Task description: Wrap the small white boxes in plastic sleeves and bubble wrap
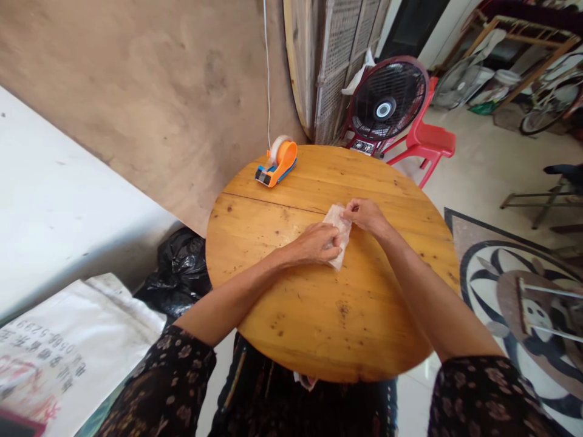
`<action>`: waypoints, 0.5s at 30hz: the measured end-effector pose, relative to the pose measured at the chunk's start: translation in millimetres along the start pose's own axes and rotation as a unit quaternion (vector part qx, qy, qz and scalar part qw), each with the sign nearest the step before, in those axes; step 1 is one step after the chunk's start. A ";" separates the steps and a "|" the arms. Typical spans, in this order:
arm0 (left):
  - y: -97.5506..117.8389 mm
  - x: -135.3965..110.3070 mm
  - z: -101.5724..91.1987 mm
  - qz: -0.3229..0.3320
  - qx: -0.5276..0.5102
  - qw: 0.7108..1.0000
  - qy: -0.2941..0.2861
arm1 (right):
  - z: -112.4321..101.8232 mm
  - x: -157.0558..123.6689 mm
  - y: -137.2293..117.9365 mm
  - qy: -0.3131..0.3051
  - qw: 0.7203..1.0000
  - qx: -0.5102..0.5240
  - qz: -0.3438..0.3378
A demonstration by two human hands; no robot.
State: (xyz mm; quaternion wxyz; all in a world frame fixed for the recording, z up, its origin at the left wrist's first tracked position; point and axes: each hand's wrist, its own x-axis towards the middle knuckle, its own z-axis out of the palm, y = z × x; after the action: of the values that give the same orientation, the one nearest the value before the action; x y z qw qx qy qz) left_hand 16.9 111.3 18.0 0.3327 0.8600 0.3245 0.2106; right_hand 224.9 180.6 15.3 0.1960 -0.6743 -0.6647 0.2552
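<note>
Packet (336,215) on the bench (291,328): left hand (319,244) curled over it, hold unclear; right hand (364,215) pinching its edge. Steady pressure should stop slipping.

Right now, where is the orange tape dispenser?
In the head view, the orange tape dispenser stands near the far edge of the round wooden table, left of centre, beyond the pale packet under the left hand.

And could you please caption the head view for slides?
Left hand and right hand at a pale packet on a wooden table.
</note>
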 end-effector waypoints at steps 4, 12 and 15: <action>0.9 -0.4 -0.3 0.004 0.001 1.000 0.004 | 4.6 -0.9 3.1 0.011 0.998 0.067 -0.007; -2.6 -3.5 0.9 0.004 -0.006 1.000 0.009 | 9.7 0.3 6.0 -0.001 0.989 0.149 0.007; -1.5 -6.0 -0.3 -0.002 -0.001 1.000 0.013 | 10.2 -1.8 7.1 0.000 0.983 0.186 -0.004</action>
State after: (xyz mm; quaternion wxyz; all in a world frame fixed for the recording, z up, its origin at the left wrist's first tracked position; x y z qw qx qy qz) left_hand 12.0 108.1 16.2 0.3298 0.8564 0.3299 0.2214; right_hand 224.3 177.7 3.1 0.3187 -0.6236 -0.6084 0.3733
